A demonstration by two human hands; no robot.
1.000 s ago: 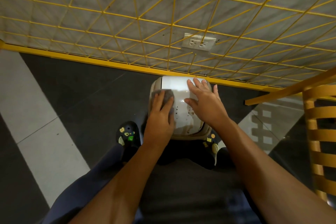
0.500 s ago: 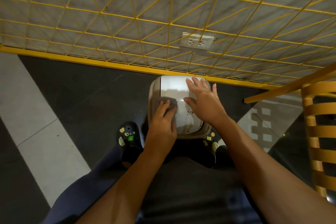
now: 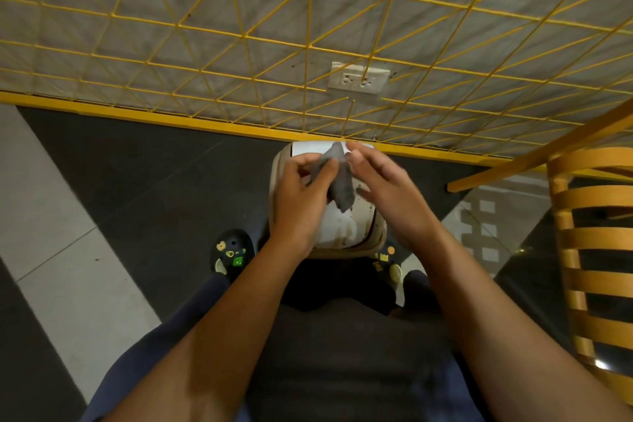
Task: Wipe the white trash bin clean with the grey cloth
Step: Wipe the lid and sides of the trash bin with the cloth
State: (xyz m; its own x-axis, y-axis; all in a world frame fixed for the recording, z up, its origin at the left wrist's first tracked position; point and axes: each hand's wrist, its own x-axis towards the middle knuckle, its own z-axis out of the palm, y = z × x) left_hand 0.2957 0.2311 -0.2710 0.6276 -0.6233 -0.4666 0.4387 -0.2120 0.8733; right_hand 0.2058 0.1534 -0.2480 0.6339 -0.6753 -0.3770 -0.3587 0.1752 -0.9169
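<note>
Crumpled grey cloth [image 3: 342, 181], pinched by left hand [image 3: 301, 195] and right hand [image 3: 390, 192], above speckled bin [image 3: 346, 229]

Wire grid [image 3: 308, 44] behind bin [image 3: 339, 226]; chair [image 3: 589, 216] at right

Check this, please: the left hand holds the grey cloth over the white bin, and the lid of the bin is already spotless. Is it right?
Not quite. The head view shows that the lid is not spotless: dark specks and smears are on it. The rest stands: the left hand holds the cloth over the bin.
</note>
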